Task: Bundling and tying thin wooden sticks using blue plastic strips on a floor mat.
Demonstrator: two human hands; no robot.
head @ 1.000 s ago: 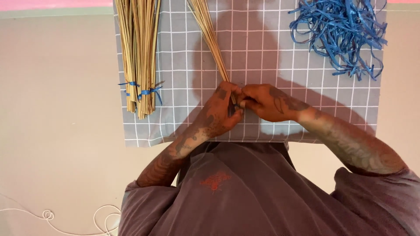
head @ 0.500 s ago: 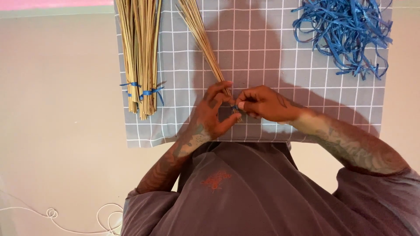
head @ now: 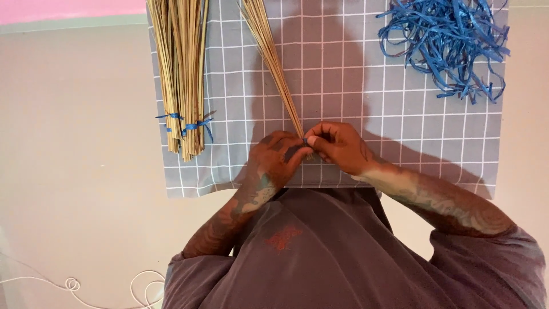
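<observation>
**Both hands pinching the near end of a thin straw bundle**

The left hand (head: 274, 160) is curling around the near end of the thin straw bundle (head: 273, 63), thumb and fingers closing on it from the left. The right hand (head: 337, 146) is meeting it from the other side, its fingertips pinching a small blue tie (head: 305, 139) right at the point where the stalks are gathered. The two hands are touching each other there.

The bundle is lying on the grey checked cloth (head: 366, 114), its long axis running away from the hands and slanting to their left, the far end passing out of the top of the view. Its near tip is hidden under the fingers, so how the tie is sitting around the stalks is hard to make out.

Well to the left of the hands, thicker tied straw bundles (head: 182, 74) are lying lengthwise, also cut off at the top. Far off to the right, a tangle of blue strips (head: 446, 40) is resting on the cloth.
</observation>
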